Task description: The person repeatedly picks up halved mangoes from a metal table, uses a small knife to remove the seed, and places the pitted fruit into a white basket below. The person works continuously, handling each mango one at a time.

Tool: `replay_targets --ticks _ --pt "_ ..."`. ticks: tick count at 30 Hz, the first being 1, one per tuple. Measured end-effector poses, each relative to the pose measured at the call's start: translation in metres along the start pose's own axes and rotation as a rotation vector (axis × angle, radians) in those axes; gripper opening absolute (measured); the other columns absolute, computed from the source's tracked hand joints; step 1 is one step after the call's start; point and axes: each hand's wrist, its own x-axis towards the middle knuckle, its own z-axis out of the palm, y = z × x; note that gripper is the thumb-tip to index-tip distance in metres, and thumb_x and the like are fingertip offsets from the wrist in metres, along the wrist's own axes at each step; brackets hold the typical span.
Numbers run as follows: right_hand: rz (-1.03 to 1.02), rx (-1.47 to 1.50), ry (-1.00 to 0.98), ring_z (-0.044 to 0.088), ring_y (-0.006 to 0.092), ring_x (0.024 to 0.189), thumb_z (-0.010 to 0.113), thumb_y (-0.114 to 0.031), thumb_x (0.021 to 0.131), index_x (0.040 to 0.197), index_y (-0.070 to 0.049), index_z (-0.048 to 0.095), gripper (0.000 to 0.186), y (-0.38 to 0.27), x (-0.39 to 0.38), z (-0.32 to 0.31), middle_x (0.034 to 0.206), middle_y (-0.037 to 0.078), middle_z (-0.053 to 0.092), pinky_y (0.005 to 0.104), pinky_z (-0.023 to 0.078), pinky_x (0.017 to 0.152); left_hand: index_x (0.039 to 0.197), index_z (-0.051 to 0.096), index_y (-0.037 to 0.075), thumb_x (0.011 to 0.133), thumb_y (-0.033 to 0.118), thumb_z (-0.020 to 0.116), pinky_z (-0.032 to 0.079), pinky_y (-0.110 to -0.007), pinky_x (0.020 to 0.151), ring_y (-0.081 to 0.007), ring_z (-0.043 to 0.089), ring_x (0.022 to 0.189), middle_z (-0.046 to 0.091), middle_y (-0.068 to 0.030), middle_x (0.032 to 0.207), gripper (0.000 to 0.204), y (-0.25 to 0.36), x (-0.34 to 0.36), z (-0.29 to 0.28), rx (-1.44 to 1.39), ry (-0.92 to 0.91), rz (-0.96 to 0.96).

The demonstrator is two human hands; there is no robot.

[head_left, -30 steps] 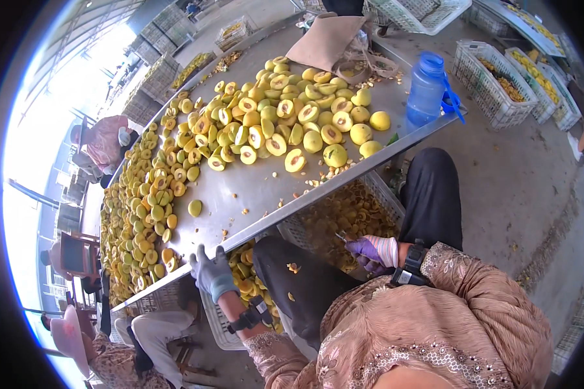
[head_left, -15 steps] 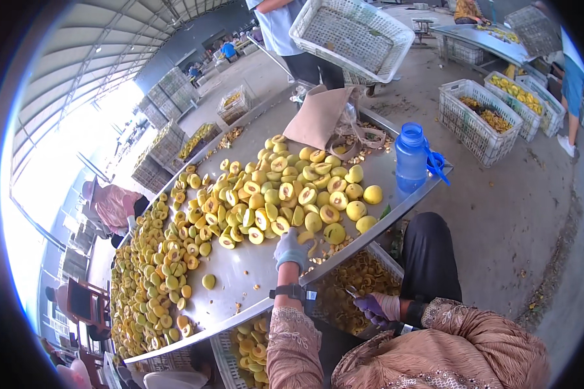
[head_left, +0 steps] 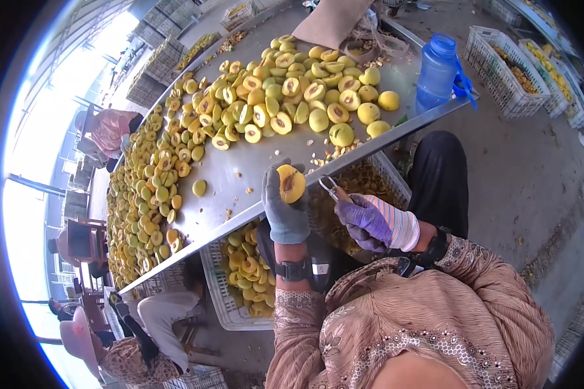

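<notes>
My left hand (head_left: 284,217), in a grey glove, grips a yellow peach half (head_left: 291,184) near the table edge. Its cut face is turned up, with a brownish centre. In a purple and striped glove, my right hand (head_left: 374,222) is closed around the short handle of a looped metal pitting tool (head_left: 329,187). The loop points toward the peach half but stays apart from it. Beyond my hands, a heap of halved peaches (head_left: 266,97) covers much of the metal table (head_left: 224,194). One lone half (head_left: 199,188) sits away from the heap.
A blue water bottle (head_left: 437,71) stands at the table's right corner, near a brown cloth sack (head_left: 331,23). Below the table edge are a crate of peach halves (head_left: 217,295) and a crate of scraps (head_left: 386,170). People sit at left; filled crates (head_left: 499,84) stand right.
My left hand has come back from the heap toward me and now holds a peach half. My right hand has risen with the pitting tool beside it. The view has tilted downward.
</notes>
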Motion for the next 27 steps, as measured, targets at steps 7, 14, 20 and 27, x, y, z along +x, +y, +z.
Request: replay_targets --ticks 7,14,20,27 --pt "0.036 0.060 -0.065 0.035 0.0077 0.035 0.060 -0.041 0.094 0.079 -0.013 0.047 0.034 -0.003 0.002 0.028 0.055 -0.003 0.041 0.0235 0.026 0.031 0.114 0.059 0.000 0.100 0.029 0.052 0.053 -0.028 0.076 -0.0162 0.061 0.087 0.064 -0.0097 0.099 0.032 0.001 -0.034 0.003 0.453 0.024 0.327" --pt "0.138 0.062 -0.017 0.035 0.0076 0.035 0.057 -0.043 0.096 0.076 -0.015 0.046 0.036 0.005 0.002 0.034 0.054 -0.003 0.041 0.0243 0.025 0.030 0.110 0.064 -0.002 0.101 0.021 0.052 0.054 -0.029 0.078 -0.0157 0.062 0.087 0.067 -0.0087 0.099 0.027 -0.011 -0.045 0.005 0.116 0.185 0.148" --pt "0.121 0.039 -0.040 0.034 0.0071 0.035 0.056 -0.043 0.096 0.076 -0.015 0.046 0.036 0.010 -0.006 0.036 0.054 -0.003 0.041 0.0243 0.025 0.030 0.108 0.065 -0.003 0.101 0.022 0.053 0.053 -0.027 0.078 -0.0135 0.063 0.086 0.068 -0.0078 0.097 0.029 -0.021 -0.055 0.011 0.259 0.215 0.261" --pt "0.201 0.166 -0.209 0.035 0.0068 0.036 0.054 -0.042 0.097 0.076 -0.014 0.046 0.036 0.013 -0.011 0.027 0.054 -0.004 0.041 0.0233 0.027 0.032 0.103 0.065 -0.003 0.102 0.031 0.051 0.052 -0.026 0.069 -0.0142 0.063 0.078 0.069 -0.0093 0.091 0.037 -0.010 -0.061 0.014 0.058 0.167 0.034"
